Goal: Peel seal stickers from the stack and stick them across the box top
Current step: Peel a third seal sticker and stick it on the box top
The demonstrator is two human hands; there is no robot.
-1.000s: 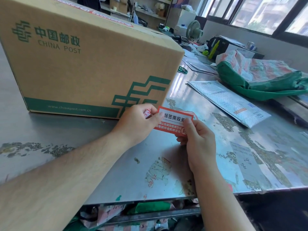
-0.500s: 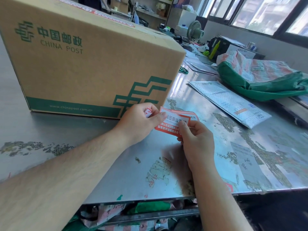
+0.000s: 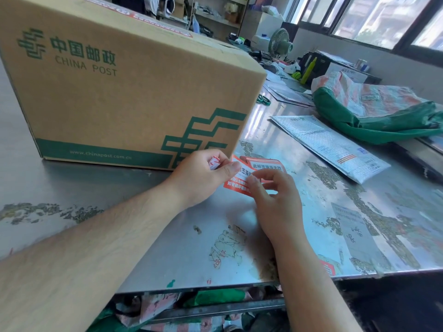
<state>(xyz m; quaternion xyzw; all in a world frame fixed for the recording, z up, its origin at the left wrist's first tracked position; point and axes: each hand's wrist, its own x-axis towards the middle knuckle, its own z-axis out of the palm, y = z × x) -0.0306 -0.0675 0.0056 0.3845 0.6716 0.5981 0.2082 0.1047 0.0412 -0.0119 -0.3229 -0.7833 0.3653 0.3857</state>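
Left hand [image 3: 201, 176] round flat rectangular stickers [image 3: 265, 164]

The box [image 3: 134, 97] is a big brown cardboard China Post one with green logos and a green band along the bottom, sitting upright with a strip of red-and-white seal stickers [image 3: 163, 22] running across its top. Right by its lower right corner is the sticker stack [image 3: 236, 182]: small red-orange labels with white Chinese-text panels, tilted, pinched by the left hand [image 3: 203, 176], with the right hand [image 3: 275, 202] fingertips on it. One sticker [image 3: 265, 164] stands apart from the rest on the far side.
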